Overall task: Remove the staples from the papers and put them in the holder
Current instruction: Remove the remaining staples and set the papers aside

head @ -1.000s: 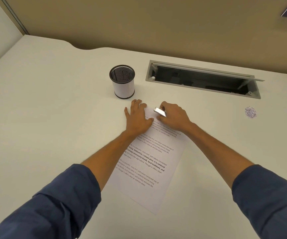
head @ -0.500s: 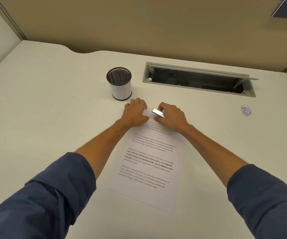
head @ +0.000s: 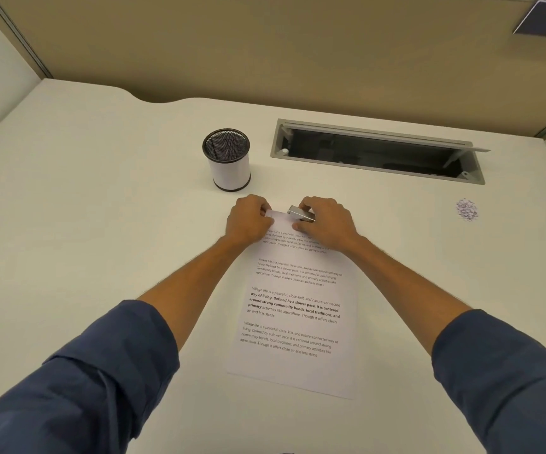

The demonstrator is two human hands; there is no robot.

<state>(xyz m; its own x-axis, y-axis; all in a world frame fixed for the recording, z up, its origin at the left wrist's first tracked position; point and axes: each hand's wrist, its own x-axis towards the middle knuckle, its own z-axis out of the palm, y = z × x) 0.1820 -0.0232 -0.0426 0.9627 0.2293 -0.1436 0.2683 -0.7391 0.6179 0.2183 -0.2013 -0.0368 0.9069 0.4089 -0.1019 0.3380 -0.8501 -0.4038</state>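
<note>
The right hand (head: 325, 224) is curled round a small metal staple remover (head: 301, 214), holding it down at the top edge of the printed papers (head: 292, 309). Just to its left, the left hand (head: 248, 221) has its fingers curled, pinching the top left corner of the sheets; the staple itself is too small to make out. The papers lie flat on the white desk (head: 84, 224), running from the hands back toward the person between the two blue sleeves (head: 78, 388).

Just beyond the left hand stands the mesh holder (head: 227, 158), upright, with a white sheet curled inside its wall. Whether any staples lie in it cannot be told. Behind the right hand, an open cable tray (head: 376, 152) is sunk into the desk, dark inside. Well off to the right lies a little heap of pale scraps (head: 466, 209).

A second ago the left hand lay flat with fingers spread on the page; now it is bunched at the corner.
</note>
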